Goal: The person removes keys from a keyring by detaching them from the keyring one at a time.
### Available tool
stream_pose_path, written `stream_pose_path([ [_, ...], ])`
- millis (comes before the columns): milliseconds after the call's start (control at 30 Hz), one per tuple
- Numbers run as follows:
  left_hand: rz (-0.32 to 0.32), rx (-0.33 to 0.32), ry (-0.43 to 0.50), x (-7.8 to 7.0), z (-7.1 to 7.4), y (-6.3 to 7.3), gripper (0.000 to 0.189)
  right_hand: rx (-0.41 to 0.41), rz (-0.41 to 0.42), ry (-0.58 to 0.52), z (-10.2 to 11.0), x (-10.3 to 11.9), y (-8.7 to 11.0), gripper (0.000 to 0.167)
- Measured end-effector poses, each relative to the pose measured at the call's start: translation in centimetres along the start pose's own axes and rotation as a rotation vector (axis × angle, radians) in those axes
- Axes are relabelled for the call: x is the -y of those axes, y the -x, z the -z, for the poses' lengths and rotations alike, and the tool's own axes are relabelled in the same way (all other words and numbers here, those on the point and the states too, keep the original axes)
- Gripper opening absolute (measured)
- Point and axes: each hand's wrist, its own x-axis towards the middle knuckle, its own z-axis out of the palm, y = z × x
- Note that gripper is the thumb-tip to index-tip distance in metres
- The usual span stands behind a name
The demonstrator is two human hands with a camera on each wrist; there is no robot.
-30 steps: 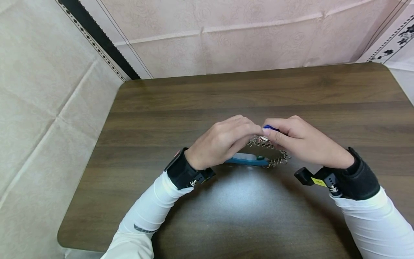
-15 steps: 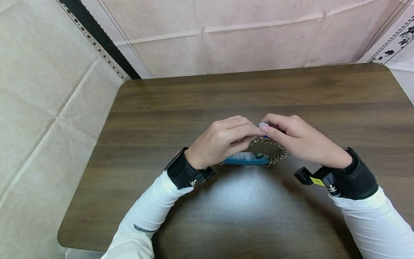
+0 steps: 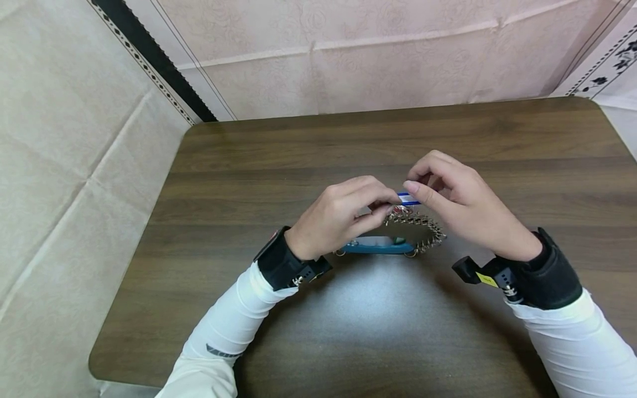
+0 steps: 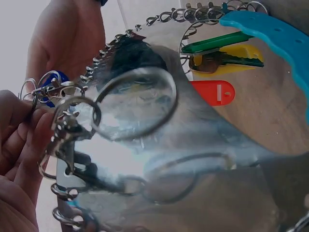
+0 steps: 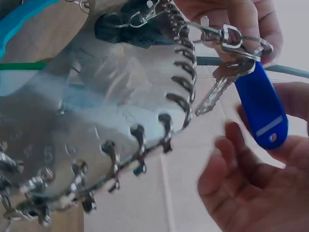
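As the right hand [image 3: 463, 204] is eased off, the blue tag [image 5: 263, 108] comes into clear view just below its thumb tip; half a second ago, that end was crowded by the right fingertips. Now nothing is pinched on that side: the fingers are loosely curled and parted, though whether the tag is brushed by any of them cannot be told.

Over to the left hand [image 3: 343, 213], where the grip is maintained: metal fittings beside the tag are pinched between thumb and fingers. Right at those fingertips a metal clasp [image 5: 210, 34] is seen, with a key [image 5: 217, 89] dangling just under them next to the tag. Whether the clasp has been caught on the hooked metal plate [image 5: 116, 92] cannot be made out.

The plate is held out beneath both sets of fingers, its rim lined with small fittings, its blue handle [image 3: 378, 247] on the person's side of the left fingertips. Well beyond that pinch, a red tag [image 4: 217, 92] and a green tag [image 4: 217, 42] are glimpsed near the handle.

For the work in hand, the key set now seems to be steadied by the left fingers, with the right ones freed for a fresh hold.
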Motion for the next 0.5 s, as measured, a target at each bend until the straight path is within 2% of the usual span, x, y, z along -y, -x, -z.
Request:
stream_pose_path([
  [200, 0.016, -0.015, 0.001, -0.03, -0.06, -0.03, 0.007, -0.102, 0.055, -0.028, -0.24, 0.08, 0.10, 0.016],
  [400, 0.040, -0.012, 0.004, 0.05, -0.06, -0.01, 0.006, -0.204, 0.132, 0.038, -0.30, 0.04, 0.20, 0.025],
  [500, 0.041, -0.013, -0.008, 0.09, -0.07, 0.04, 0.005, -0.211, 0.137, 0.054, -0.26, 0.23, 0.28, 0.028],
])
